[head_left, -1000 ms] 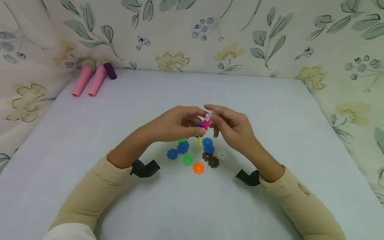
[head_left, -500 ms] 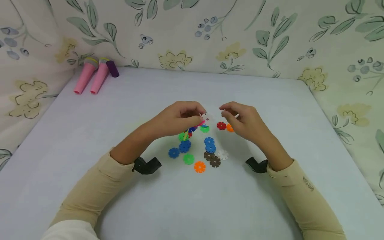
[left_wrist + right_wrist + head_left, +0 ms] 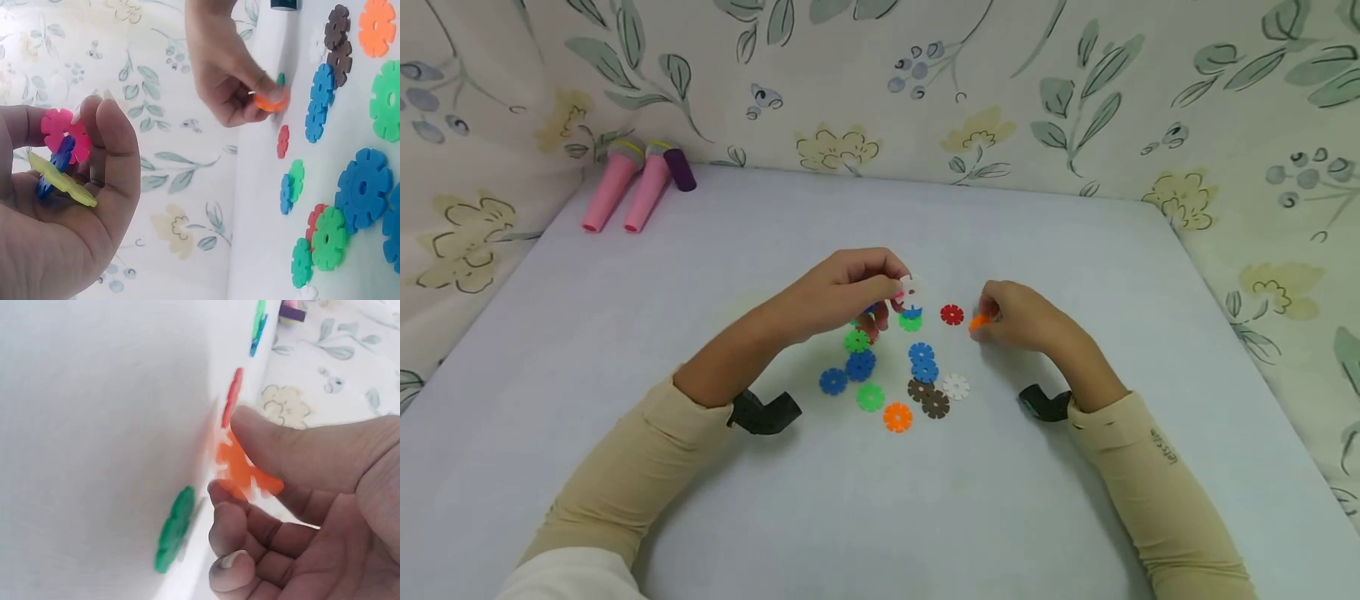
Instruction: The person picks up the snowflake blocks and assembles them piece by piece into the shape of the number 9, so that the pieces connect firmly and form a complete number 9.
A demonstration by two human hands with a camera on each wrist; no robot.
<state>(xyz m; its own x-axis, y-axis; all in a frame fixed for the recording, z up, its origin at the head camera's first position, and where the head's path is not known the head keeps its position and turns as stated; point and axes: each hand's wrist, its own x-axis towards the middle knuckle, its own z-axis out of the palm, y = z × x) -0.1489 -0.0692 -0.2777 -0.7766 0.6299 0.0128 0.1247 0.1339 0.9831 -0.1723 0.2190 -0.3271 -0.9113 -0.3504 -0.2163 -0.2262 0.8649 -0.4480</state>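
In the head view my left hand point(image 3: 842, 298) holds a small chain of notched plastic discs above the table, with a white disc point(image 3: 913, 292) at its right end. The left wrist view shows the chain's pink disc point(image 3: 65, 134), dark blue disc point(image 3: 56, 165) and yellow disc point(image 3: 62, 180) slotted together. My right hand point(image 3: 1026, 317) pinches an orange disc point(image 3: 979, 322) between thumb and fingers, close to the tabletop. Beside that hand, a green disc point(image 3: 175, 530) appears in the right wrist view. A red disc point(image 3: 952, 314) lies just left of the orange one.
Loose discs lie below the hands: several blue discs point(image 3: 861, 365), a light green disc point(image 3: 870, 397), an orange disc point(image 3: 898, 417), brown discs point(image 3: 936, 405) and a white disc point(image 3: 956, 387). Two pink microphone-like toys point(image 3: 613, 185) and a purple cylinder point(image 3: 680, 170) lie at the back left.
My right hand has let go of the chain's white disc, moved right and down, and taken hold of the orange disc. My left hand keeps the chain and has shifted slightly.
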